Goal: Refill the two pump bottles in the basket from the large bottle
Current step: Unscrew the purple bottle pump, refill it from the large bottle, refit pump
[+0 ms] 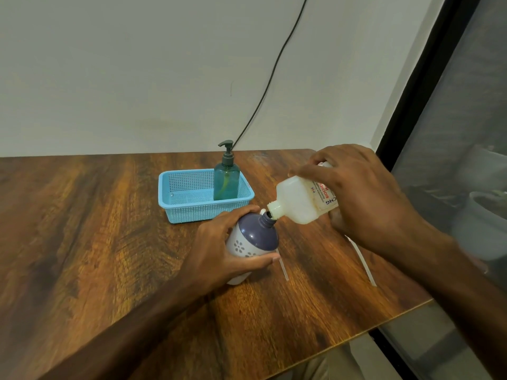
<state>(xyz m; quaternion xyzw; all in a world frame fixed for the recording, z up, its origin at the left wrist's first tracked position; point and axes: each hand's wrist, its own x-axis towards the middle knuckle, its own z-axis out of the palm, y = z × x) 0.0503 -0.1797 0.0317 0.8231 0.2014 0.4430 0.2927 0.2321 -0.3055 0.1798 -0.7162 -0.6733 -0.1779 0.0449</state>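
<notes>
Left hand (216,242) wraps the purple bottle (258,234), right hand (365,193) grips the tilted large bottle (299,204) — mouth to neck, beside the basket (181,212). A slow, even tilt should prevent spills.

the wooden table (109,215) carries a blue basket (192,212) and, nearer, two thin white tubes (283,267).

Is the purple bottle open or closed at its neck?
Open. The purple bottle has a bare neck, no pump; the mouth of the tipped large bottle meets it.
</notes>
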